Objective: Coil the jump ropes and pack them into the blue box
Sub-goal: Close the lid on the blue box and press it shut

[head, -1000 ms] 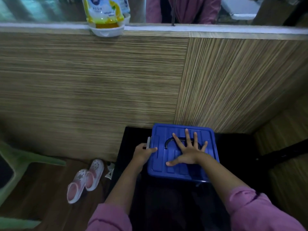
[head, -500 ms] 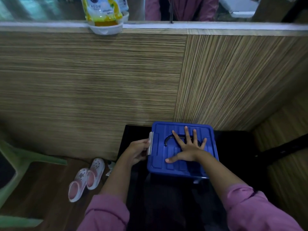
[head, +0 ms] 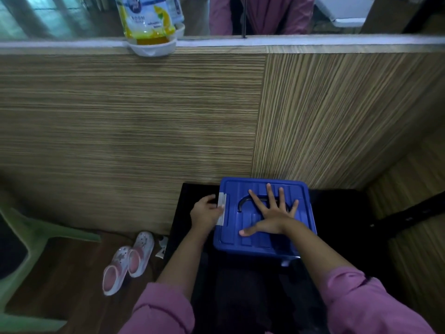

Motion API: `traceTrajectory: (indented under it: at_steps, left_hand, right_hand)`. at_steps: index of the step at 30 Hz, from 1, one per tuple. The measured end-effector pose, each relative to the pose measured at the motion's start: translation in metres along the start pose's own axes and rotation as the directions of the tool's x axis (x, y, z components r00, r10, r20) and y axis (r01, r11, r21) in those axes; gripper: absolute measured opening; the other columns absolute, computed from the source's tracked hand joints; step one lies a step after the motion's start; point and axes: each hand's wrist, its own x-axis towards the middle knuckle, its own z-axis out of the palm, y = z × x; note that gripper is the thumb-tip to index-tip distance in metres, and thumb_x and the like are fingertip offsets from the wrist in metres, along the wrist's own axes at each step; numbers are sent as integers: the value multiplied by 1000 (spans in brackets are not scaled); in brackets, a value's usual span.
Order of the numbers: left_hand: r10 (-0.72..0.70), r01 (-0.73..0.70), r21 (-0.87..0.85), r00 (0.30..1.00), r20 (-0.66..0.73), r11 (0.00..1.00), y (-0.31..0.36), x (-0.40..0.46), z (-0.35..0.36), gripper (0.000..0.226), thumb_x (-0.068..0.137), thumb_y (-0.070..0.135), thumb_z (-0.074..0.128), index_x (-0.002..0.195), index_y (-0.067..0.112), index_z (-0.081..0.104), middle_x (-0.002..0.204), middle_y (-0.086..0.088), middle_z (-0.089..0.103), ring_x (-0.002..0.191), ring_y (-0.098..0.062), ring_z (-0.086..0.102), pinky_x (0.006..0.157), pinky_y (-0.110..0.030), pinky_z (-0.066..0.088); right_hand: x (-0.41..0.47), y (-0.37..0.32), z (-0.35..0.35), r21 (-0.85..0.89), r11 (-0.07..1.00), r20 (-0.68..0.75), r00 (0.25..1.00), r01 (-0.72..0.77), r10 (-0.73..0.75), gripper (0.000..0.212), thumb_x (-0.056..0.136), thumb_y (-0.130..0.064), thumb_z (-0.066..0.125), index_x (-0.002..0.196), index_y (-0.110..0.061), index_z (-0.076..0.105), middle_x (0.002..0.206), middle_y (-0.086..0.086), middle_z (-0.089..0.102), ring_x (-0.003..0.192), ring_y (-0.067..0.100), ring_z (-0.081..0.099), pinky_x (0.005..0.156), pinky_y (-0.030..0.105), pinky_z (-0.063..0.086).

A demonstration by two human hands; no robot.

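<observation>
Wood-grain wall panel [head: 134, 131] fills most of your view, w/ a green chair [head: 26, 237] at far left. Black bench [head: 337, 213] sits against the wall; blue box [head: 240, 242] rests on it, lid on. Your right hand [head: 272, 213] lies flat on the lid, fingers spread wide over the dark handle [head: 243, 201]. Your left hand [head: 204, 213] curls round the grey latch [head: 222, 206] on the box's left side. Pink clogs [head: 127, 261] lie on the floor left of the bench. Jump ropes not visible.
</observation>
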Motion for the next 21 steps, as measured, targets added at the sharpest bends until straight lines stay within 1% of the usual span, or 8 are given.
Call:
traceTrajectory:
  at_steps: [1, 3, 6, 8, 11, 14, 19, 21]
  left_hand:
    - [185, -176, 128, 981, -62, 976, 0, -7, 8, 41, 87, 11, 65, 127, 17, 57, 118, -6, 63, 108, -23, 61, 89, -30, 49]
    - [512, -468, 376, 859, -18, 800, -4, -21, 29, 43, 94, 12, 54, 136, 13, 50, 136, -7, 53, 127, -27, 47, 106, -34, 38]
    - [625, -582, 626, 758, 188, 519, -16, -36, 55, 49, 102, 37, 26, 150, 24, 29, 155, 4, 31, 146, -20, 20, 117, -47, 5]
    - [633, -633, 694, 702, 327, 343, -26, -39, 62, 51, 102, 48, 11, 149, 35, 27, 154, 6, 30, 144, -15, 24, 116, -49, -1]
    - [588, -632, 690, 723, 362, 352, -31, -36, 63, 53, 100, 54, 10, 142, 41, 38, 151, 6, 37, 141, -16, 32, 116, -45, -4]
    - [569, -604, 722, 742, 353, 339, -30, -38, 65, 51, 99, 56, 13, 143, 43, 36, 151, 7, 37, 142, -15, 31, 115, -43, -7]
    - [552, -578, 748, 759, 345, 326, -31, -39, 64, 53, 99, 57, 7, 145, 45, 30, 154, 8, 32, 144, -14, 24, 114, -45, -6]
    - [564, -574, 753, 755, 335, 321, -30, -39, 65, 55, 97, 59, 4, 146, 46, 26, 156, 9, 26, 145, -10, 13, 114, -45, -8]
  right_hand:
    - [0, 1, 3, 6, 1000, -30, 1000, 8, -8, 128, 43, -89, 59, 136, -58, -23, 139, -7, -50, 129, 28, -47, 100, 68, -26]
    - [0, 6, 10, 13, 999, -125, 991, 40, -38, 123, 46, -90, 57, 139, -58, -18, 142, -9, -45, 133, 26, -42, 102, 64, -27]
    - [-4, 17, 16, 37, 992, -259, 959, 125, -111, 103, 68, -75, 59, 147, -49, -1, 154, -11, -28, 142, 20, -29, 108, 56, -23]
    - [-8, 27, 16, 78, 980, -301, 941, 183, -152, 88, 80, -60, 59, 150, -40, 9, 159, -10, -14, 146, 16, -19, 113, 50, -19]
    - [-15, 48, 17, 165, 961, -454, 882, 224, -128, 73, 86, -46, 61, 149, -26, 28, 158, -12, 4, 149, 14, 0, 116, 42, -12]
    - [-23, 71, 24, 259, 964, -622, 773, 60, 119, 84, 76, -60, 65, 147, -28, 32, 160, -8, 12, 148, 15, 7, 117, 44, -5]
    - [-30, 74, 32, 678, 735, -447, 784, -16, 430, 142, 42, -78, 74, 152, -24, 3, 158, 4, 22, 142, 27, 29, 115, 53, 22]
    - [-30, 74, 30, 760, 646, -344, 797, -75, 497, 152, 31, -82, 74, 151, -17, 6, 152, 9, 34, 135, 31, 40, 108, 51, 36]
